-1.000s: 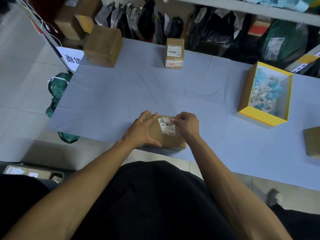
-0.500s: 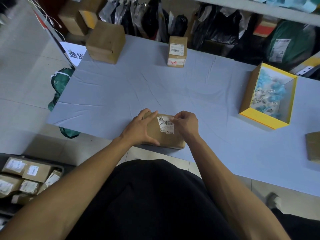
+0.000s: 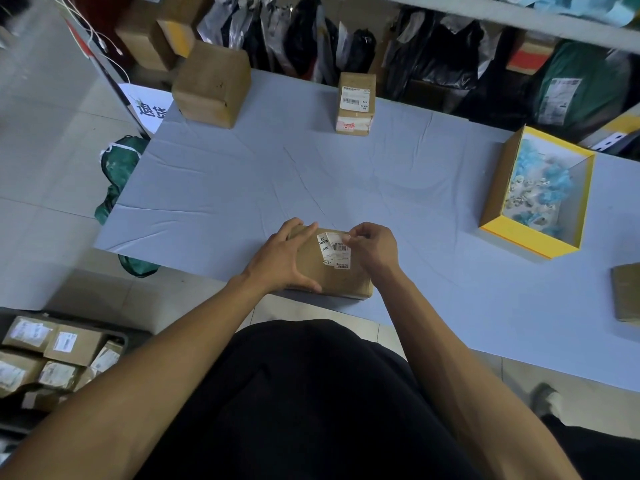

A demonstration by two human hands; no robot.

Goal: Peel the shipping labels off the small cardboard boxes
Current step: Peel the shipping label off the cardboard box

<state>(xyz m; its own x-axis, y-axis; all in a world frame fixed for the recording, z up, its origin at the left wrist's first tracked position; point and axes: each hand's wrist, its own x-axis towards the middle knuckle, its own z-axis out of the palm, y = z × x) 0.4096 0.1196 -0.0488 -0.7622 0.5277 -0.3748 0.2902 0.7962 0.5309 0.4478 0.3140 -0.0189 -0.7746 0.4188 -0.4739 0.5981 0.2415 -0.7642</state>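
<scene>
brown cardboard box (image 3: 329, 271) sits at the near edge of the blue-grey worktop (image 3: 242, 188), white shipping label (image 3: 334, 249) on its top. the left hand (image 3: 284, 261) lies flat over the box's left side, fingers spread and pressing. the right hand (image 3: 375, 249) curls in from the right, fingers (image 3: 353, 237) pinching the label's upper right corner. both forearms reach forward, elbows wide.

Bare forearms, black clothing (image 3: 304, 403), one shoe (image 3: 547, 400).
</scene>
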